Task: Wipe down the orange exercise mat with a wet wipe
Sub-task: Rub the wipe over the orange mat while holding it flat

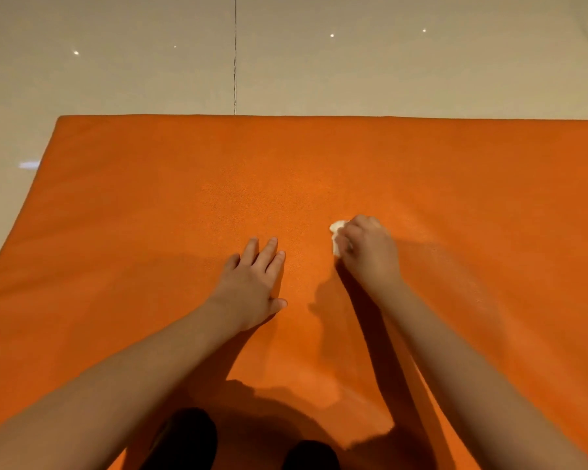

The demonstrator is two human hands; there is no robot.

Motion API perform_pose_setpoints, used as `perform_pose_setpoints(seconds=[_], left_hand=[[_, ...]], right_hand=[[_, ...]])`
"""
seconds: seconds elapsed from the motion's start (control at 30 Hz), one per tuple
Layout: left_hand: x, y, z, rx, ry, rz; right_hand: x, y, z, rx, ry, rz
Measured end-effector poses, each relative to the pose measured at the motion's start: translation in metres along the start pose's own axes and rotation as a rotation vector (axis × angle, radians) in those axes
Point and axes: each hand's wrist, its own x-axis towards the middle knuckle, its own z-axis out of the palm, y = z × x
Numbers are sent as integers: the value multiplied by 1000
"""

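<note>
The light is warm and rather bright, and it comes from above. Small white lamp spots and one pale glare patch reflect in the glossy floor [116, 72]. On the orange mat [319, 157] soft shadows lie beside the left hand [252, 283], to the left of the right hand [367, 252] and its arm, and a big dark one at the bottom centre. The wipe [335, 232] looks overexposed, without detail. The picture is slightly soft, and the mat's left edge curves from the wide lens.

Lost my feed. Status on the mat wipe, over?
Left hand flat on orange mat. Right hand grips wet wipe on mat. Nothing in the way.
</note>
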Motion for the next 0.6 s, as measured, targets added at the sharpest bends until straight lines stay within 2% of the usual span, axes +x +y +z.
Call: perform_pose_setpoints(seconds=[0.07,0.1,0.17,0.27,0.33,0.47,0.53,0.6], left_hand=[[-7,5,4,-26,-8,-7],[-9,8,6,-38,-12,-12],[-15,14,9,-59,-19,-20],[-24,22,16,-65,-31,-16],[-32,25,22,-73,-36,-14],[-43,31,27,-121,-37,-24],[-47,37,28,-143,-53,-31],[-53,42,31,-148,-60,-29]], right_hand=[[-6,-4,2,30,122,177],[-14,-13,4,59,150,193],[-38,-33,9,113,85,59],[-72,-40,4,86,-138,-180],[-76,-29,-3,31,-123,-160],[-73,-25,-10,-22,22,110],[-83,-37,-9,49,-15,103],[-99,-47,-13,134,-146,-17]])
